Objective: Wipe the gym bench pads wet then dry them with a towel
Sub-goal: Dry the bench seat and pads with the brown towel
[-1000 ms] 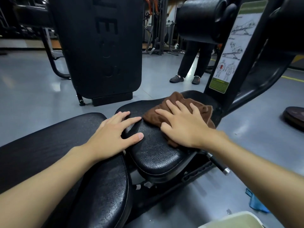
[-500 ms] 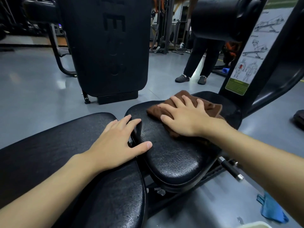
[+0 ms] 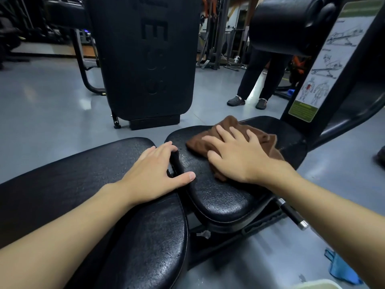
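While a pale container rim is peeking in at the bottom edge and a blue cloth is lying on the grey floor beside it, two bare forearms are reaching forward over the bench. The left hand is resting flat at the end of the long back pad, fingers spread and gripping nothing, its thumb crossing the gap to touch the seat pad and its fingertips curling over that pad's near edge. Just beyond, the right hand is pressing palm-down with fingers splayed on a crumpled brown towel, which is lying on the seat pad's far half, bunched under the palm and sticking out past the fingers. Behind the towel, a black upright is carrying an exercise chart under a roller pad. Farther off, a large black padded panel is standing on the floor, and a person in dark trousers is standing near distant racks.
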### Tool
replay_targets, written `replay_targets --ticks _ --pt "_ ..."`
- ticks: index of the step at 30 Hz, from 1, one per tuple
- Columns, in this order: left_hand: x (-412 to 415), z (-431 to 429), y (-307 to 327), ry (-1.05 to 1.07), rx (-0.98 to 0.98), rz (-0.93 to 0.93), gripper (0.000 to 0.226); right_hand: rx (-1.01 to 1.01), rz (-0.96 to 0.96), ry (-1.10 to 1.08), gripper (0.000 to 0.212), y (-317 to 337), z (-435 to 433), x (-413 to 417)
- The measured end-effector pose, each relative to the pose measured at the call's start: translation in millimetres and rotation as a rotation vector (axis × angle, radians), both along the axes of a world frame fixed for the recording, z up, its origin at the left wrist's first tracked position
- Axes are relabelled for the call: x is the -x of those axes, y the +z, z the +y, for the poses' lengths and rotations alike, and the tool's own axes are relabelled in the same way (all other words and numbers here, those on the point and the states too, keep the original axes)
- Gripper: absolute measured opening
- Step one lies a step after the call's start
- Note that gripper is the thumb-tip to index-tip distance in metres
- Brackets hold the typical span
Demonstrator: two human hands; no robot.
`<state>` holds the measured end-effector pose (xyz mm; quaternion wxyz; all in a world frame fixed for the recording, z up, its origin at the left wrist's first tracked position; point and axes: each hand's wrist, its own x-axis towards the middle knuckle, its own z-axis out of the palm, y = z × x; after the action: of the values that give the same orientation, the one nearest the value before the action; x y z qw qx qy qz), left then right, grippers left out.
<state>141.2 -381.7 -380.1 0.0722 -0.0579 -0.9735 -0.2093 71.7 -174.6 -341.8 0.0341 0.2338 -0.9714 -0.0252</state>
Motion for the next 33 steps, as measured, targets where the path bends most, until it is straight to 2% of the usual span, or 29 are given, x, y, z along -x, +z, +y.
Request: replay_targets --ticks 4,7,16,23,29,33 --pt "-1 -2 -2 0.004 -0.020 -0.025 0.098 -0.039 0.033 0.036 0.068 -6 34 -68" --pt "0 -3 -3 -0.005 -0.027 -0.018 0.098 -0.052 0.018 0.043 0.073 -6 47 -89" --pt "6 -8 -10 -0.057 -0.088 0.043 0.093 -0.058 -0.011 0.004 0.055 -2 -11 -6" --pt "11 -11 -15 -0.053 -0.131 0.071 0.095 -0.069 -0.134 -0.039 0.056 6 -93 78" --pt "12 -10 -13 -0.015 -0.199 0.064 0.083 -0.058 -0.091 0.023 0.058 -1 -85 61" --pt "12 -9 -14 0.000 -0.323 0.095 0.062 -0.009 -0.044 0.109 0.057 -7 -56 9"
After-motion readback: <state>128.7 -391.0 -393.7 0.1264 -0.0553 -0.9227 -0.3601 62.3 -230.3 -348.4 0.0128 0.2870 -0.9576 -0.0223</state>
